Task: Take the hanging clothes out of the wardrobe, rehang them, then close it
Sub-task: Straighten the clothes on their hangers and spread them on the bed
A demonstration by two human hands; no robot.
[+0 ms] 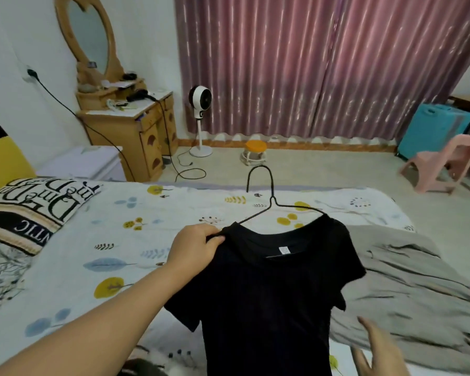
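One black T-shirt (266,289) on wire hanger (266,196) — left hand (194,248) pinching, seemingly, its shoulder.

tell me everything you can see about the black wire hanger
The black wire hanger is thin dark wire with an open curved hook at the top and a twisted neck below it. Its two sloping arms run into the neck opening of the black t-shirt, so its lower part is hidden. It is held up over the bed, hook pointing away from the camera. The left hand pinches the shirt's shoulder over the hanger's left arm; the right hand is open and apart from it.
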